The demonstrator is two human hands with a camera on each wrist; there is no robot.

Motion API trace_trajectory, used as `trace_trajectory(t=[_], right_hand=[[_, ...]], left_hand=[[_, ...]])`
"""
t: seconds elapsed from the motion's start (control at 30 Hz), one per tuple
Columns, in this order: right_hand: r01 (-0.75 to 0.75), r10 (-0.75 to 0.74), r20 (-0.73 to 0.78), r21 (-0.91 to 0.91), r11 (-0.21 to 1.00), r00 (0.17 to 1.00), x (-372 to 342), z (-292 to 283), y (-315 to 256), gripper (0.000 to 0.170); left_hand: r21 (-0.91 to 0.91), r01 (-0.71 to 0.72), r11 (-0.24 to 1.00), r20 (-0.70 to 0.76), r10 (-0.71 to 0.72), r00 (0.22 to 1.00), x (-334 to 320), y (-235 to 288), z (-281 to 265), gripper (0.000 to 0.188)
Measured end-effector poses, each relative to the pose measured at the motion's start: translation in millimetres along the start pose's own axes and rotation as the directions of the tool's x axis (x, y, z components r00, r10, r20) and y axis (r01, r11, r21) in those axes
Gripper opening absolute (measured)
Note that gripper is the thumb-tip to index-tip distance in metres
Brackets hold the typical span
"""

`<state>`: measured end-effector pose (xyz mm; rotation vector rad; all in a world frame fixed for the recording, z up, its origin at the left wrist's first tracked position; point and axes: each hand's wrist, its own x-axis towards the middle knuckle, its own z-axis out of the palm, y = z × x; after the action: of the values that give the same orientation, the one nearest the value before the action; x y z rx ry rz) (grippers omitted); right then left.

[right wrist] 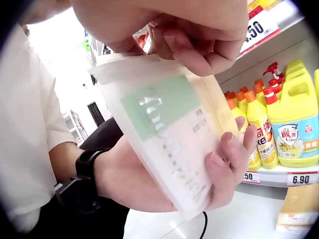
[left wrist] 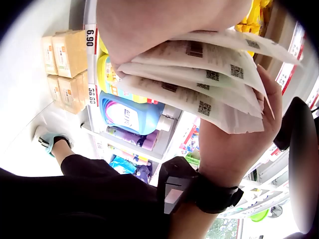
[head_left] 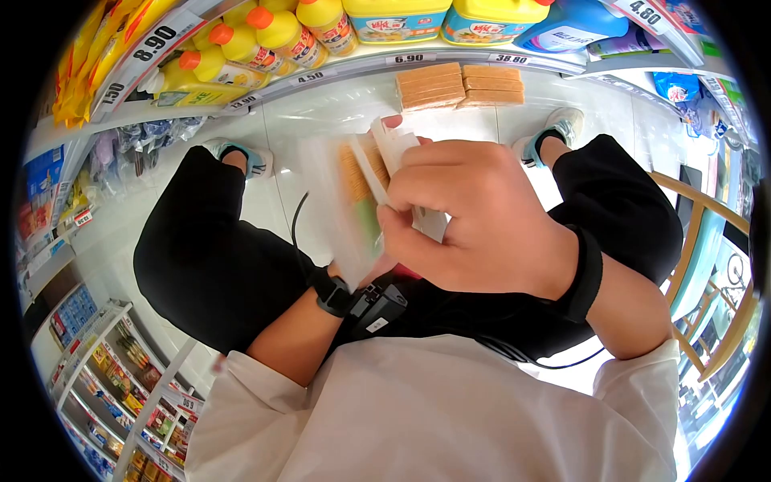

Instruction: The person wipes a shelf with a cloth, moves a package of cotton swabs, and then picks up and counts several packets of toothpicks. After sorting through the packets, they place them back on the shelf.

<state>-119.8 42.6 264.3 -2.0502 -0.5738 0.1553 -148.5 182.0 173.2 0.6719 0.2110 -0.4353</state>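
Several flat white packets (right wrist: 162, 114) make up a loose stack between the hands, over the lap. The front one has a green panel and printed text; a tan, ridged band shows among them in the head view. Fanned edges with barcodes and QR codes appear on the packets (left wrist: 189, 67) in the left wrist view. From below, my left hand (right wrist: 129, 172) grips the stack, its fingers curled round the far edge. My right hand (head_left: 482, 213) pinches a packet's edge at the top between thumb and curled fingers. The packets partly hide the left hand from above.
Tan wrapped bundles (head_left: 430, 86) lie on the floor beneath the front shelf. Yellow bottles (head_left: 273, 32) and a blue jug (head_left: 574, 24) stand above the price tags. A wooden chair (head_left: 691, 241) is at right, a lower shelf rack (head_left: 112, 377) at left. A black cable hangs by the left wrist.
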Motion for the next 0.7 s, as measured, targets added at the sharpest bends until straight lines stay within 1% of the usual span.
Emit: trace_trajectory(t=[0.03,0.07,0.1,0.13,0.17,0.2,0.23,0.27,0.3,0.33,0.37,0.4,0.43,0.5,0.53,0.57,0.63,0.67,0.7], right_hand=[[-0.002,0.002,-0.001,-0.001,1.000,1.000,0,0,-1,0.013],[0.053,-0.050,-0.071,0.038,0.998,0.996,-1,1,-3,0.012],[0.110,-0.098,-0.143,0.074,0.991,0.985,-2,2,-3,0.012],[0.113,-0.102,-0.141,0.074,0.991,0.985,-1,3,-1,0.012],[0.123,-0.121,-0.135,0.005,0.992,0.983,-2,4,4,0.012],[0.133,-0.140,-0.127,-0.064,0.989,0.982,-2,5,6,0.012],[0.131,-0.138,-0.128,-0.063,0.989,0.982,-3,5,4,0.012],[0.180,-0.183,-0.183,-0.035,0.983,0.966,-3,4,2,0.013],[0.229,-0.225,-0.238,-0.009,0.973,0.945,-2,4,0,0.013],[0.252,-0.251,-0.271,-0.034,0.967,0.929,-2,7,3,0.014],[0.252,-0.251,-0.271,-0.034,0.967,0.929,-1,6,5,0.014],[0.235,-0.239,-0.227,-0.046,0.971,0.944,-1,3,6,0.014],[0.217,-0.224,-0.184,-0.059,0.974,0.957,-1,2,6,0.014],[0.229,-0.239,-0.196,-0.073,0.971,0.951,-1,2,1,0.015],[0.240,-0.253,-0.208,-0.084,0.967,0.945,-1,3,0,0.015],[0.239,-0.251,-0.209,-0.083,0.967,0.945,-1,3,0,0.015],[0.273,-0.288,-0.200,-0.099,0.957,0.937,-1,2,2,0.016],[0.276,-0.291,-0.198,-0.099,0.956,0.936,-1,2,3,0.016],[0.251,-0.271,-0.182,-0.127,0.960,0.945,0,3,3,0.016]], left_hand=[[0.042,-0.004,0.999,0.019,0.003,1.000,0,0,-2,0.057],[0.087,-0.011,0.996,0.043,0.008,0.999,0,-1,-3,0.057],[0.162,-0.029,0.986,0.065,0.018,0.998,1,-3,-6,0.057],[0.281,-0.073,0.957,0.087,0.051,0.995,2,-4,-8,0.057],[0.422,-0.136,0.896,0.117,0.095,0.989,3,-4,-9,0.057],[0.552,-0.203,0.809,0.154,0.140,0.978,4,-6,-10,0.058],[0.552,-0.201,0.809,0.154,0.138,0.978,3,-4,-10,0.058],[0.237,-0.058,0.970,0.085,0.039,0.996,3,2,-6,0.059],[-0.115,0.085,0.990,0.054,-0.079,0.995,3,5,-3,0.060],[-0.115,0.082,0.990,0.054,-0.076,0.996,2,4,-3,0.060],[-0.064,0.055,0.996,0.058,-0.052,0.997,1,2,-2,0.062],[-0.012,0.028,1.000,0.063,-0.027,0.998,1,1,-1,0.064],[-0.012,0.030,0.999,0.064,-0.029,0.998,1,3,0,0.064],[-0.129,0.067,0.989,0.100,-0.054,0.994,5,7,2,0.074],[0.034,0.086,0.996,0.078,-0.089,0.993,9,12,0,0.089],[0.034,0.088,0.996,0.077,-0.090,0.993,8,12,1,0.089],[0.195,0.044,0.980,0.042,-0.054,0.998,4,10,4,0.090],[0.042,0.048,0.998,0.067,-0.051,0.996,0,14,7,0.077],[0.041,0.044,0.998,0.066,-0.047,0.997,0,13,7,0.077]])
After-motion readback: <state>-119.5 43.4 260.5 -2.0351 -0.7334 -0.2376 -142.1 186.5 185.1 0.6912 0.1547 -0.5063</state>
